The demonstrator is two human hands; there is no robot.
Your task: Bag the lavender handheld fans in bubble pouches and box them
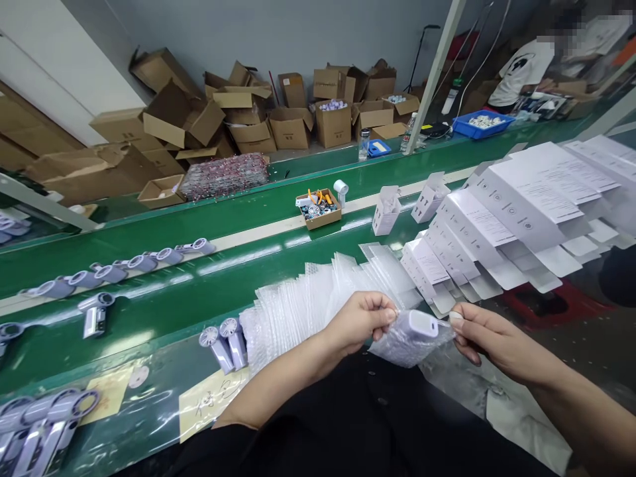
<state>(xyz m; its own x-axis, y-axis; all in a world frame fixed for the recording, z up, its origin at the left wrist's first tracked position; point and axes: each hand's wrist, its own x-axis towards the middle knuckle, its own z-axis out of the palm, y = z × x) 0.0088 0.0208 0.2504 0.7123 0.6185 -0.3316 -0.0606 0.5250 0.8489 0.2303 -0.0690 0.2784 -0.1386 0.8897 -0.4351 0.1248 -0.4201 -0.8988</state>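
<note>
Between my hands hangs a clear bubble-wrap bag [399, 348] with a lilac handheld fan [416, 324] inside, the end of its handle showing at the bag's mouth. My left hand [365, 318] pinches the left edge of the bag's opening. On the opposite edge, my right hand [484, 334] pinches the bag between thumb and fingers. Just left of them, a fanned row of flat bubble-wrap bags [308, 291] lies on the bench. Two lilac fans [231, 338] lie at the left end of that row. The fan's head is hidden in the wrap.
Folded white boxes [462, 232] are stacked at the right. Two open white boxes [386, 211] stand on the green conveyor belt [238, 265]. A small carton of parts [320, 215] sits beyond. More fans [142, 263] lie at the left. A person [521, 73] works at the far right.
</note>
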